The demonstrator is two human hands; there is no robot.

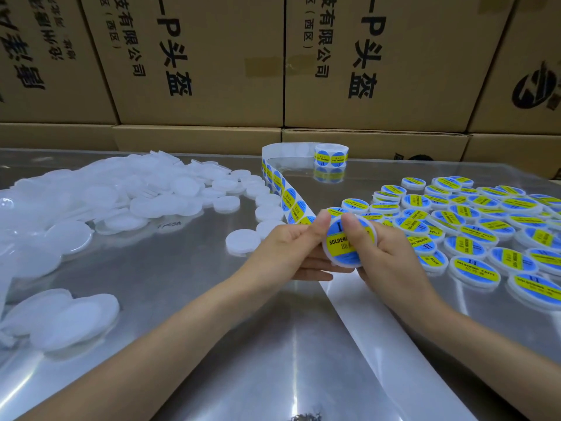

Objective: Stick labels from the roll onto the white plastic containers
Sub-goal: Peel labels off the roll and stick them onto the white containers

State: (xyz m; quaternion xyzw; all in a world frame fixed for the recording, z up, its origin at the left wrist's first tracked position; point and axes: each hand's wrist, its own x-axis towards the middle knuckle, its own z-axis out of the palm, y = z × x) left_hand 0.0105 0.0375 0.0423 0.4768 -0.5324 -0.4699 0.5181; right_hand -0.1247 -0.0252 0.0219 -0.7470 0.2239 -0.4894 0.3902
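Stacked cardboard boxes (212,56) printed with large black characters wall off the far side, and in front of them spreads a shiny metal table (188,299) that mirrors the light. On the left of it lies a big heap of plain white containers (127,189), flat round plastic cases, all closed so that what is in them cannot be told; some at the near left edge sit under clear plastic film. On the right is a wide spread of labelled containers (473,235), each topped with a round blue sticker crossed by a yellow band, some overlapping their neighbours. A backing strip (288,196) carrying more blue and yellow stickers runs from the label roll (331,154), which stands near the boxes at the back, forward across the table to the hands, and its bare stretch continues toward the near edge. A few loose white containers lie just beside the strip on its left. Between both hands, above the table's middle, is the held container (349,241), tilted toward the camera, its label reading SOLDERING. The left hand (291,250) grips its left rim, thumb pressed on the top edge and fingers curled underneath. The right hand (382,259) holds the right side, thumb pressed flat on the label's centre.
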